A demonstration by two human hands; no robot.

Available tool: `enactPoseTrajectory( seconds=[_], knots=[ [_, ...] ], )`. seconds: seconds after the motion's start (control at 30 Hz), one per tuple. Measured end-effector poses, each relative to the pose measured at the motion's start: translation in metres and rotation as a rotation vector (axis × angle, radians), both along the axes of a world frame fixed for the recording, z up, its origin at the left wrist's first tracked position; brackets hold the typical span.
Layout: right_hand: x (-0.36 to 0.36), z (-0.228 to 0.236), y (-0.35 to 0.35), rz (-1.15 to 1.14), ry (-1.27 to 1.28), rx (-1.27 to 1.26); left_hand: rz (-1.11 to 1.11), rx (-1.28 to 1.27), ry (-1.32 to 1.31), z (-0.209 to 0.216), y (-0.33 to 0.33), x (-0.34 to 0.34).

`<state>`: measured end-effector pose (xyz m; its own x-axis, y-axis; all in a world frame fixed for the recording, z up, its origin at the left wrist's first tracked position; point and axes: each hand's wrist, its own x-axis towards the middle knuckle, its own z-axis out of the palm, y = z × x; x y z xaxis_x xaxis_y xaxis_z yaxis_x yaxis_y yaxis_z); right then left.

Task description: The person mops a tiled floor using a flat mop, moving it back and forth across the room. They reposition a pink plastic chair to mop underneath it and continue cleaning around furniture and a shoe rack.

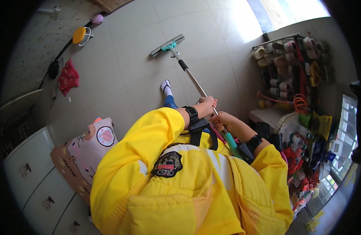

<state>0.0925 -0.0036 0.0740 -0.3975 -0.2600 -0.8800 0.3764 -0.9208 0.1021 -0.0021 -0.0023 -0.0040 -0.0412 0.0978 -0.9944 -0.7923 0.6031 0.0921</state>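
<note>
A long-handled mop [196, 83] stretches from my body out to the far middle of the floor. Its wide, flat grey head [175, 43] with a teal joint rests on the tiles. My left hand [206, 105] is wrapped round the metal pole. Closer to me, my right hand [223, 121] grips the same pole, just above its teal handle end [230, 141]. Dark straps with a black device sit on both wrists.
Pale floor tiles [133, 55] spread ahead, with my sandalled foot [166, 88] on them. A shoe rack [280, 64] stands right, above piled household items [298, 152]. A yellow stool [79, 35] and red cloth [68, 77] lie left. White drawers [41, 180] flank a cushioned seat [74, 164].
</note>
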Motion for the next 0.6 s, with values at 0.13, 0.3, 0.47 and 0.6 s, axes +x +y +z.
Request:
enactPoseTrajectory(
  seconds=[0.13,0.3,0.47,0.6],
  knots=[
    [-0.034,-0.009,0.014,0.005,0.020,-0.078,0.030,0.012,-0.017,-0.007,0.011,-0.036],
    [-0.089,-0.026,0.042,-0.045,0.039,-0.134,0.009,0.108,0.029,-0.024,0.038,-0.092],
    [-0.158,-0.039,0.051,-0.127,0.055,-0.051,-0.125,0.153,0.165,-0.029,0.053,-0.160],
    [-0.170,-0.038,0.046,-0.130,0.074,-0.013,-0.151,0.173,0.190,-0.030,0.049,-0.173]
  ],
)
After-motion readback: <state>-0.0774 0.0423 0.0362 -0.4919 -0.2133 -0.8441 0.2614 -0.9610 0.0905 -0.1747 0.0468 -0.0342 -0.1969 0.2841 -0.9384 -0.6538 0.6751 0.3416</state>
